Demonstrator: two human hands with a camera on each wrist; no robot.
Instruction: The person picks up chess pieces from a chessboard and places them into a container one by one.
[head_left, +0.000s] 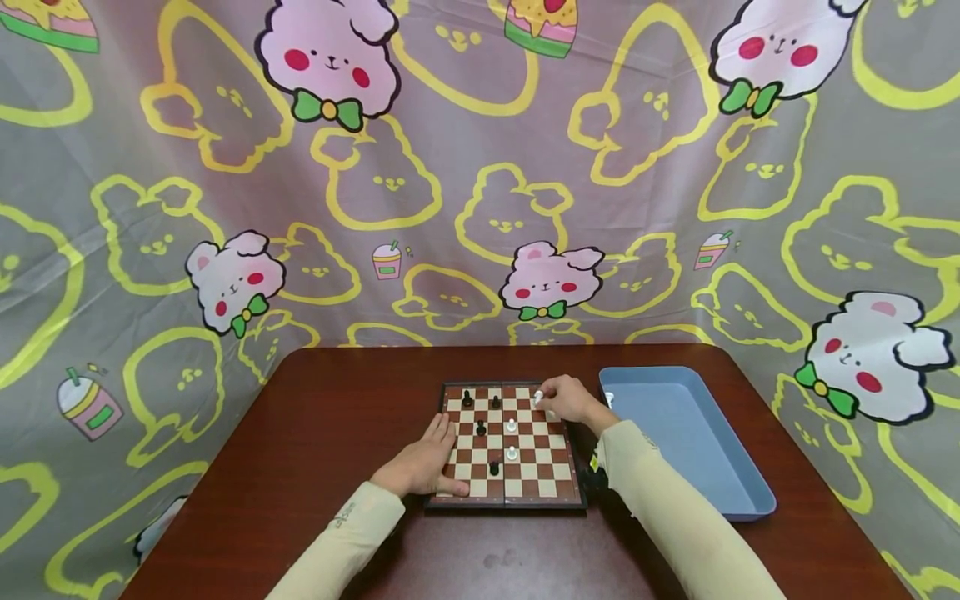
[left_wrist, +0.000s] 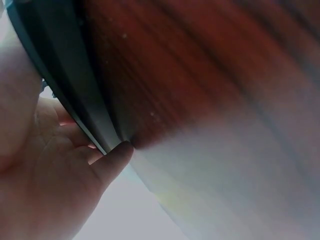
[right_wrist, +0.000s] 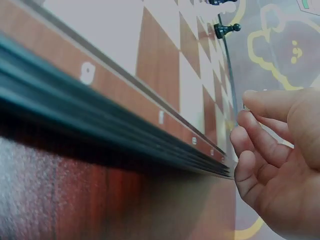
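Observation:
A brown and cream chessboard (head_left: 551,479) lies on the table with several black chess pieces (head_left: 481,427) and white chess pieces (head_left: 512,426) standing on it. My left hand (head_left: 422,463) rests along the board's left edge, fingers extended and thumb across the near left corner. In the left wrist view its thumb (left_wrist: 116,159) touches the dark side of the board. Over the far right squares, my right hand (head_left: 567,400) pinches a white chess piece (head_left: 537,398) between thumb and fingers. The right wrist view shows these fingertips together, mostly hiding the piece.
A blue tray (head_left: 693,433) stands to the right of the board, partly behind the right forearm. Something small and white (head_left: 609,400) shows at its left wall. A patterned curtain (head_left: 450,208) hangs around the brown table (head_left: 330,417).

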